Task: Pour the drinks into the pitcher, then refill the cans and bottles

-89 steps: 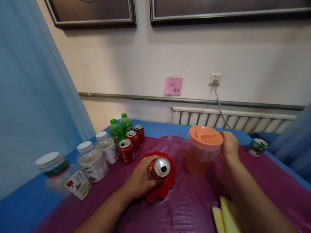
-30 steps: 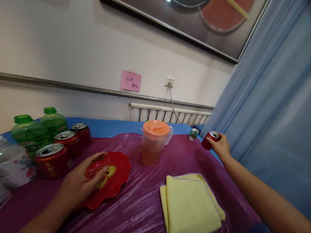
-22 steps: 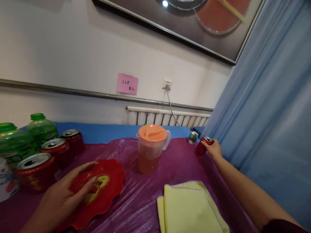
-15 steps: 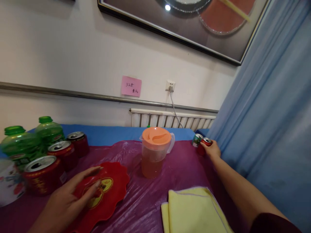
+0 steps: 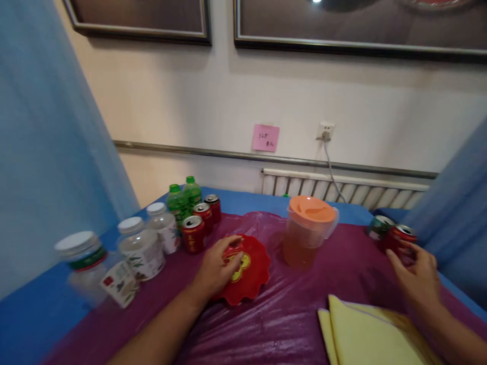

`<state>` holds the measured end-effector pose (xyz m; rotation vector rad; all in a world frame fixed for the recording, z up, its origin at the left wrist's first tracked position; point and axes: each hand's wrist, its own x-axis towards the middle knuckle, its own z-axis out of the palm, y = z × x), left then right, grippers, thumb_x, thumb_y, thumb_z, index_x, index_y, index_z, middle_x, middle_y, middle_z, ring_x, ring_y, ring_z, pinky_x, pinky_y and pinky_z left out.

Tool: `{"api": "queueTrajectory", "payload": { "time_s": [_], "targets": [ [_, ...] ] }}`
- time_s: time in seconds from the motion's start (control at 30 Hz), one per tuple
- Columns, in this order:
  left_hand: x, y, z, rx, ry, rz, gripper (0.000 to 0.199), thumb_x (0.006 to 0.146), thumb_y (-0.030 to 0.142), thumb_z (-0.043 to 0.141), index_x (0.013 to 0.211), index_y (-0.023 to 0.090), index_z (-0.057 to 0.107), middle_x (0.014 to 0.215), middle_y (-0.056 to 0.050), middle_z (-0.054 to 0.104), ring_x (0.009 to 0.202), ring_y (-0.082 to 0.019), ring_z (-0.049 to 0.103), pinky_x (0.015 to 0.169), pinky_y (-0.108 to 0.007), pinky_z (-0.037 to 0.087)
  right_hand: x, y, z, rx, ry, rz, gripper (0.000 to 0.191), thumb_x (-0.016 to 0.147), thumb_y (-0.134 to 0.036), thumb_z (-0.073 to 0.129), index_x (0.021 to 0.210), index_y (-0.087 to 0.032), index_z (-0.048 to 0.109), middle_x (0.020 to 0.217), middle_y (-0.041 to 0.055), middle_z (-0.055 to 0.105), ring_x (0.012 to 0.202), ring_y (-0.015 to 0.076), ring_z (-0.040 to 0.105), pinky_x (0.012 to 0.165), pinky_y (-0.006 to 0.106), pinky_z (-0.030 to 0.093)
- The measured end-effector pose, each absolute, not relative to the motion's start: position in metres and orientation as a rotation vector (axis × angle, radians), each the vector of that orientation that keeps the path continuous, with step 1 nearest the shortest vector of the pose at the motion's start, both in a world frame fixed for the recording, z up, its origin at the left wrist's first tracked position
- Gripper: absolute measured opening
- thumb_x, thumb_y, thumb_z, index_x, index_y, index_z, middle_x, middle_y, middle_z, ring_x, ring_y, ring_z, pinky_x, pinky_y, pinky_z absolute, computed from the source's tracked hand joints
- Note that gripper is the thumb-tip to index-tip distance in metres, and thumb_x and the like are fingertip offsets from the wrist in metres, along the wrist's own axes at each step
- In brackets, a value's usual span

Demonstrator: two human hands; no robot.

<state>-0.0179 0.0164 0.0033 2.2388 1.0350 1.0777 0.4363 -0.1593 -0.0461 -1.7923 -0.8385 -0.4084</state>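
Note:
My left hand [image 5: 218, 264] reaches over the left side of a red scalloped plate [image 5: 256, 276] with a yellow design at its centre. Its thumb and fingers are apart, with nothing between them; whether it touches the plate I cannot tell. On the right, my right hand [image 5: 418, 274] is open just in front of a red drink can [image 5: 397, 238]. The fingertips are close to the can, but contact is unclear. Beside that can stands a green can [image 5: 379, 228]. A clear pitcher [image 5: 300, 248] with an orange lid and amber liquid stands between my hands.
Several red cans [image 5: 194, 235] and two green bottles [image 5: 177, 205] stand at the back left. White-capped clear jars [image 5: 140, 251] are nearer on the left. A folded yellow cloth [image 5: 373, 334] lies front right on the purple sheet [image 5: 281, 324]. Blue curtains [image 5: 57, 152] hang at both sides.
The view has swung left, bringing the jars and left curtain into sight. My right hand has loosened from the red can and drawn back slightly. My left hand stays over the plate.

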Motion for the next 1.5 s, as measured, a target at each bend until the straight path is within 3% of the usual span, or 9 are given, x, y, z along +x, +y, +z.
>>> {"api": "queueTrajectory", "payload": {
  "time_s": [0.17, 0.3, 0.37, 0.47, 0.87, 1.07, 1.27, 1.37, 1.5],
  "targets": [
    [-0.018, 0.015, 0.002, 2.136, 1.047, 1.206, 0.033, 0.084, 0.030, 0.063, 0.115, 0.019, 0.070, 0.114, -0.012, 0.076, 0.100, -0.026, 0.072, 0.097, -0.044, 0.056, 0.286, -0.161, -0.003, -1.311, -1.354, -0.021, 0.018, 0.092, -0.034, 0.061, 0.108, -0.028, 0.064, 0.116, 0.0096, 0.065, 0.107, 0.0259, 0.064, 0.084, 0.039, 0.056],
    [-0.019, 0.019, 0.005, 1.970, 1.061, 1.391, 0.032, 0.082, 0.030, 0.065, 0.111, 0.019, 0.070, 0.109, -0.010, 0.076, 0.096, -0.025, 0.072, 0.098, -0.045, 0.055, 0.168, -0.151, 0.009, -0.976, -2.006, 0.313, 0.021, 0.097, -0.021, 0.049, 0.111, -0.025, 0.064, 0.107, 0.0065, 0.072, 0.100, 0.0187, 0.068, 0.089, 0.032, 0.056],
    [-0.019, 0.021, 0.008, 1.918, 1.067, 1.439, 0.033, 0.081, 0.031, 0.066, 0.112, 0.019, 0.070, 0.110, -0.009, 0.076, 0.098, -0.024, 0.071, 0.099, -0.044, 0.054, 0.126, -0.142, -0.006, -0.831, -2.315, 0.312, 0.020, 0.093, -0.031, 0.058, 0.109, -0.022, 0.065, 0.109, 0.0056, 0.073, 0.098, 0.0192, 0.068, 0.088, 0.031, 0.055],
    [-0.019, 0.025, 0.013, 1.849, 1.074, 1.474, 0.035, 0.079, 0.033, 0.068, 0.111, 0.019, 0.069, 0.110, -0.009, 0.076, 0.099, -0.024, 0.071, 0.099, -0.043, 0.054, 0.089, -0.130, -0.038, -0.725, -2.697, 0.144, 0.048, 0.088, -0.064, 0.062, 0.109, -0.021, 0.065, 0.109, 0.0050, 0.074, 0.092, 0.0213, 0.069, 0.078, 0.032, 0.056],
    [-0.047, 0.045, 0.054, 1.523, 1.207, 1.455, 0.053, 0.076, 0.042, 0.068, 0.119, 0.014, 0.061, 0.117, -0.016, 0.075, 0.091, -0.022, 0.075, 0.074, -0.035, 0.060, 0.086, -0.135, -0.052, -0.686, -2.712, -0.118, 0.050, 0.093, -0.064, 0.056, 0.107, -0.017, 0.066, 0.114, 0.0072, 0.073, 0.097, 0.0208, 0.068, 0.077, 0.034, 0.055],
    [-0.068, 0.045, 0.068, 1.870, 1.468, 1.349, 0.050, 0.069, 0.040, 0.073, 0.113, 0.018, 0.067, 0.113, -0.012, 0.074, 0.106, -0.032, 0.069, 0.094, -0.046, 0.054, 0.085, -0.134, -0.041, -0.713, -2.729, -0.138, 0.050, 0.092, -0.067, 0.056, 0.097, -0.018, 0.065, 0.102, 0.0041, 0.075, 0.089, 0.0193, 0.069, 0.070, 0.033, 0.054],
    [-0.083, 0.058, 0.062, 2.563, 1.812, 0.921, 0.055, 0.079, 0.035, 0.060, 0.128, 0.008, 0.057, 0.143, -0.024, 0.055, 0.139, -0.042, 0.046, 0.117, -0.051, 0.034, 0.096, -0.129, -0.028, -0.565, -2.573, -0.218, 0.053, 0.099, -0.067, 0.040, 0.107, -0.021, 0.063, 0.127, 0.0013, 0.068, 0.092, 0.0164, 0.067, 0.069, 0.033, 0.051],
    [-0.082, 0.063, 0.058, 2.543, 1.971, 0.776, 0.056, 0.081, 0.034, 0.060, 0.131, 0.010, 0.054, 0.148, -0.024, 0.050, 0.142, -0.042, 0.042, 0.116, -0.051, 0.035, 0.102, -0.131, -0.024, -0.543, -2.473, -0.221, 0.042, 0.102, -0.056, 0.041, 0.105, -0.021, 0.063, 0.129, 0.0015, 0.066, 0.088, 0.0143, 0.065, 0.067, 0.030, 0.049],
    [-0.075, 0.065, 0.061, 2.529, 1.984, 0.701, 0.042, 0.086, 0.036, 0.057, 0.123, 0.015, 0.057, 0.129, -0.020, 0.065, 0.120, -0.036, 0.062, 0.099, -0.043, 0.047, 0.108, -0.133, -0.024, -0.557, -2.400, -0.204, 0.031, 0.101, -0.046, 0.044, 0.101, -0.021, 0.063, 0.125, 0.0011, 0.068, 0.081, 0.0128, 0.064, 0.065, 0.028, 0.047]
  ]
}}
